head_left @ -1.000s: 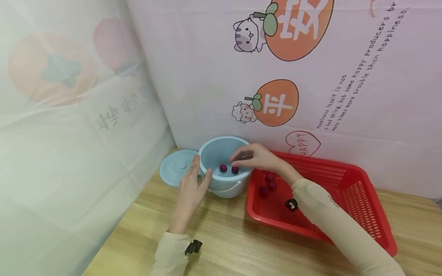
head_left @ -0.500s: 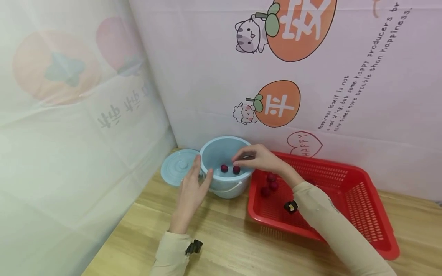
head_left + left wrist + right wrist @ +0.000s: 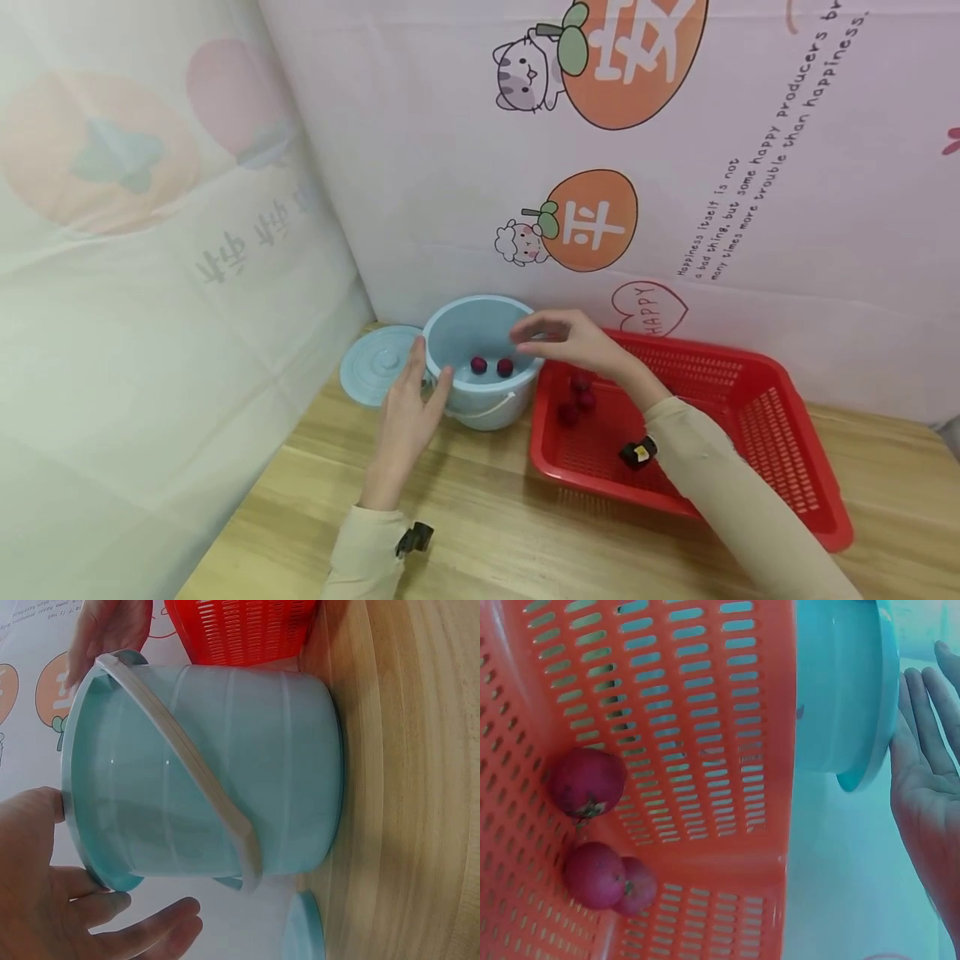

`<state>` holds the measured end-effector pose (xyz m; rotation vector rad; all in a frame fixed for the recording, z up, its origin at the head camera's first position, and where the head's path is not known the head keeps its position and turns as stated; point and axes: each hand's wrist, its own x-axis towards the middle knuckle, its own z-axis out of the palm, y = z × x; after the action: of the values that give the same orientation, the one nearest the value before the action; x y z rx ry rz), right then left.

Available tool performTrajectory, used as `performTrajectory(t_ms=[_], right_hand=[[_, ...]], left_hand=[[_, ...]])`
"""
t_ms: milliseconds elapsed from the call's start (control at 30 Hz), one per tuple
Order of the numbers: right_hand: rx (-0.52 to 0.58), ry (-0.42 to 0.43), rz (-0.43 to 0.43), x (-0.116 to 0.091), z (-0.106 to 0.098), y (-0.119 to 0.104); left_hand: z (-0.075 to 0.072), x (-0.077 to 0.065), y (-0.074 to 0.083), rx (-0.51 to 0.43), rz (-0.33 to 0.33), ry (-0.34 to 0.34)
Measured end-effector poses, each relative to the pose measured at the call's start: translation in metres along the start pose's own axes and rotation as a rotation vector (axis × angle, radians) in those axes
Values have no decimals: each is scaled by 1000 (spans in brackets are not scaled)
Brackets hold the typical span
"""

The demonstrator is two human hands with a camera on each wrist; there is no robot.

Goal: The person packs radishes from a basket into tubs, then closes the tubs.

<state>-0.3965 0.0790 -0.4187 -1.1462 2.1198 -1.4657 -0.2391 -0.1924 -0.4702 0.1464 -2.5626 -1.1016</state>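
A light blue bucket [image 3: 468, 329] stands upright in the head view with two small dark red fruits [image 3: 478, 365] inside; they look like hawthorns. My left hand [image 3: 407, 412] is at the bucket's left rim, fingers extended; the left wrist view shows its fingers [image 3: 82, 881] touching or very near the rim. Above the right rim is my right hand [image 3: 573, 342], fingers loosely bent with a gap to the thumb and nothing held. Several more red fruits [image 3: 592, 876] lie in the red basket [image 3: 705, 720], beneath the right forearm.
A blue lid [image 3: 382, 362] lies on the wooden table [image 3: 480, 517] left of the bucket. The red slotted basket is just right of it. White printed cloth [image 3: 420, 167] hangs behind and at the left. The bucket's handle [image 3: 176, 739] hangs down its front.
My right hand has drawn slightly right, from over the bucket's inside towards its right rim. My left hand stays by the left rim. Both fruits remain in the bucket; the head view has shifted a little.
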Motion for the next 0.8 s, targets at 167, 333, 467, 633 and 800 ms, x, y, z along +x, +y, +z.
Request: performTrajectory(t_ms=[167,333,467,633,800], right_hand=[[-13,54,40,-13,-11,1],[-4,98,68,-20,-19,3],[-19,115,77,-25,-24,4],[-61,127,100,-42,-32,9],[-88,135,108,-59,-45,17]], left_hand=[[0,3,0,2,9,2],[-2,3,-2,6,-9,-8],[-4,2,-3,3,-9,-9],[-2,2,-3,-2,-2,-21],[1,2,-2,-7,3,-18]])
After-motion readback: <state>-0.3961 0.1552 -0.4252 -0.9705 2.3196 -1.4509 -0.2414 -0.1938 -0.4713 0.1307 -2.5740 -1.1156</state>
